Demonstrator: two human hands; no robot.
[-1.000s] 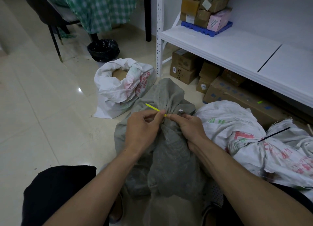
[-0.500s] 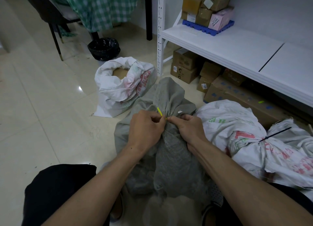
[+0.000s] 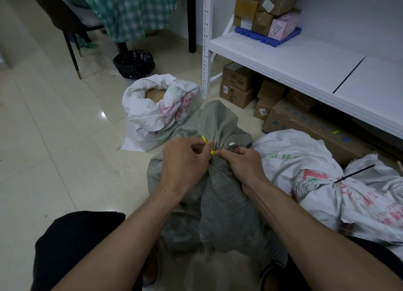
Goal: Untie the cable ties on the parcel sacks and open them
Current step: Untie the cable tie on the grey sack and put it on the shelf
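Both grips closed at the gathered neck of the grey sack (image 3: 220,194): left hand (image 3: 185,164) pinches the yellow cable tie (image 3: 205,140) by its free tail, right hand (image 3: 242,163) pinches at the tie's head and the bunched fabric beside it. Sack lies on the floor between the person's knees, neck pointing away.

Step in hand, as I read it: working the yellow tie loose. To do it well, right fingers should keep the locking head pinned still (the pawl itself is too small to see here) while the left feeds the tail back through, not yanks sideways. Keep fabric clear of the head so it doesn't jam.

Open white sack (image 3: 161,111) sits beyond, to the left, mouth rolled down. Tied white sack (image 3: 322,177) lies just right, black cable tie (image 3: 351,172) on it, untouched.
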